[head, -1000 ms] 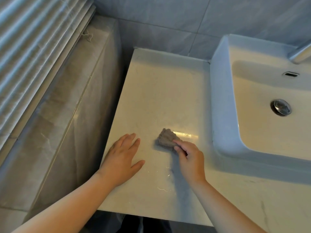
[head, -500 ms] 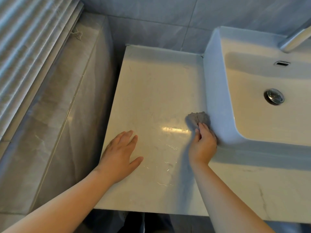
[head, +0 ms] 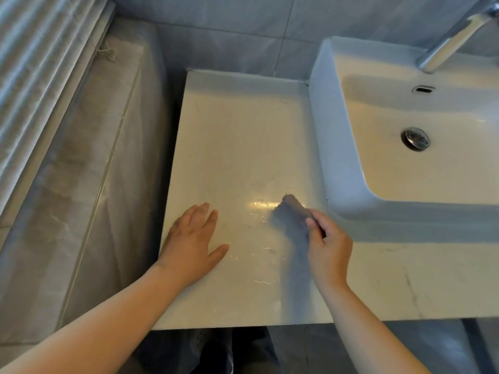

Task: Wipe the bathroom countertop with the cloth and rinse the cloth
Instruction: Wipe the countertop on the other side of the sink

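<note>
A pale marbled countertop (head: 237, 136) fills the middle of the view, with thin wet streaks near its front. My right hand (head: 328, 249) grips a small grey cloth (head: 295, 206), bunched and blurred, just above or on the counter close to the basin's front left corner. My left hand (head: 193, 242) rests flat on the counter near its front left edge, fingers straight and spread.
A white rectangular basin (head: 321, 125) stands on the counter at the right, with a metal drain plug (head: 415, 139) and a chrome tap (head: 453, 36) over it. Grey tiled wall lies behind; a grey stone ledge (head: 89, 168) and blinds are at the left.
My right hand has swept the cloth right to the basin's side, then pulled it back toward the front and left. My left hand has stayed flat in place.
</note>
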A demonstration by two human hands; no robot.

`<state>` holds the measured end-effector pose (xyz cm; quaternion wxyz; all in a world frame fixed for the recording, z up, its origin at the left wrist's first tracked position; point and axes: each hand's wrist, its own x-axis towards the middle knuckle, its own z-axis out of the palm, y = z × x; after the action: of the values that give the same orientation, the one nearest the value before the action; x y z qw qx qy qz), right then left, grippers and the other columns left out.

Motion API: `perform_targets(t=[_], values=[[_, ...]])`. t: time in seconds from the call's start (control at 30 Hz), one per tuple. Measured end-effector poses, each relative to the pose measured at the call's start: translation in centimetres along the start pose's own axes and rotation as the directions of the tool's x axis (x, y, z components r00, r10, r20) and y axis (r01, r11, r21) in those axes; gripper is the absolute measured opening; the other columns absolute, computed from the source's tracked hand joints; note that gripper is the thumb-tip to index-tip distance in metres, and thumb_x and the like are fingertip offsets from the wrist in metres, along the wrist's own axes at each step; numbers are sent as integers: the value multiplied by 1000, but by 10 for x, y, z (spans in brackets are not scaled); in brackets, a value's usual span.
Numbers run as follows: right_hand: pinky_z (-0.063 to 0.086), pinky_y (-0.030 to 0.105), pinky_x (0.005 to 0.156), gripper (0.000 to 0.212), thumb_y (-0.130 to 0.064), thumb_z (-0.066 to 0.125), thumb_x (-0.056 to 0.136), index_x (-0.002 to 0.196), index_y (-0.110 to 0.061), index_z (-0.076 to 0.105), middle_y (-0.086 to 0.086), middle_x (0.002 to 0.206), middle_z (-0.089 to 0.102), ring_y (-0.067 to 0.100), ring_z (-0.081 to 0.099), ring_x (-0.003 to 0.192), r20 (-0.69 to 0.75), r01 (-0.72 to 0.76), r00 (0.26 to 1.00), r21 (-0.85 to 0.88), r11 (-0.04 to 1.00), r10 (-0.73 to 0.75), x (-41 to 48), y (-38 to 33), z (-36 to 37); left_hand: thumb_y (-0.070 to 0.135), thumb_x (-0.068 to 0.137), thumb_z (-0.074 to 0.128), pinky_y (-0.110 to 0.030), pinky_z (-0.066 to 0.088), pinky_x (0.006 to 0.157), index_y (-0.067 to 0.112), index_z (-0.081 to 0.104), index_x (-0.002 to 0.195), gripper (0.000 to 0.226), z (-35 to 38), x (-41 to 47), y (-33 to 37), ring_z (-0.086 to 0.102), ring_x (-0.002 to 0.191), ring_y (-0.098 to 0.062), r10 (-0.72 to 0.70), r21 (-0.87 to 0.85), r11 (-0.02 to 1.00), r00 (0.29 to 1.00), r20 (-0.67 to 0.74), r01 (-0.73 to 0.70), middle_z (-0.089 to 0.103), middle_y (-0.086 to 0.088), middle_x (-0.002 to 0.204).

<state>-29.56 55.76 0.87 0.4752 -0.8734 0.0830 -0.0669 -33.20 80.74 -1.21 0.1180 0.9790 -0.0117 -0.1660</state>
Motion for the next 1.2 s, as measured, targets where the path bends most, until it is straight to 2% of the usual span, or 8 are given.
perform_targets(t=[0.13,0.37,0.5,0.67,0.77,0.93,1.07,1.2], values=[[41,19,82,27,-18,54,95,119,-15,65,-1,110,68,12,61,98,-185,-51,982,-156,986,22,21,21,-20,66,88,29,-40,4,119,21,-3,150,83,1,-2,3,-13,144,-22,-6,7,1000,1000,23,6,-14,0,158],[40,21,92,29,-10,55,93,120,-12,65,5,121,66,20,59,112,-111,-54,993,-228,972,30,18,35,4,68,87,30,-40,3,119,20,-8,150,87,4,-3,2,-17,144,-21,-5,15,1000,999,39,5,-19,-1,157],[42,23,95,30,-11,56,92,121,-15,65,-1,120,65,17,58,112,-5,66,998,-201,977,-68,-3,23,26,68,87,30,-40,3,119,19,-6,150,87,4,-2,3,-16,144,-22,-6,19,1000,999,31,6,-17,-1,158],[43,6,80,25,-10,58,92,114,-17,68,-11,104,69,-4,62,93,172,1,985,15,1000,-4,-13,1,19,66,89,29,-38,2,119,17,1,151,83,1,-6,7,-11,145,-23,-14,14,1000,1000,17,13,-12,-3,159],[42,3,77,24,-11,58,92,111,-20,70,-17,99,68,-8,62,91,80,-6,997,63,998,1,-10,-2,-11,70,86,15,-36,-2,118,16,2,151,85,2,-16,15,-11,145,-22,30,14,999,999,-15,-30,-9,-3,159],[43,15,80,25,-16,56,94,117,-13,66,-4,105,68,11,61,96,-153,-10,988,-125,992,-10,5,32,-57,69,76,0,-30,-5,114,19,0,151,90,8,-43,38,-8,145,-17,137,-11,990,991,7,-137,-5,2,159],[41,24,84,26,-13,56,93,117,-9,66,6,110,69,23,62,102,-70,12,997,-234,972,-29,1,61,-53,69,81,5,-29,-5,114,19,-5,150,86,15,-50,44,-9,145,-18,119,39,992,993,10,-120,-8,0,159],[37,16,89,26,-13,57,93,118,-11,66,1,117,66,16,57,109,-95,10,995,-222,975,-31,-20,61,-29,70,77,0,-35,-2,117,17,-3,150,91,23,-52,42,-10,145,-20,119,75,990,992,41,-122,-10,-2,159]])
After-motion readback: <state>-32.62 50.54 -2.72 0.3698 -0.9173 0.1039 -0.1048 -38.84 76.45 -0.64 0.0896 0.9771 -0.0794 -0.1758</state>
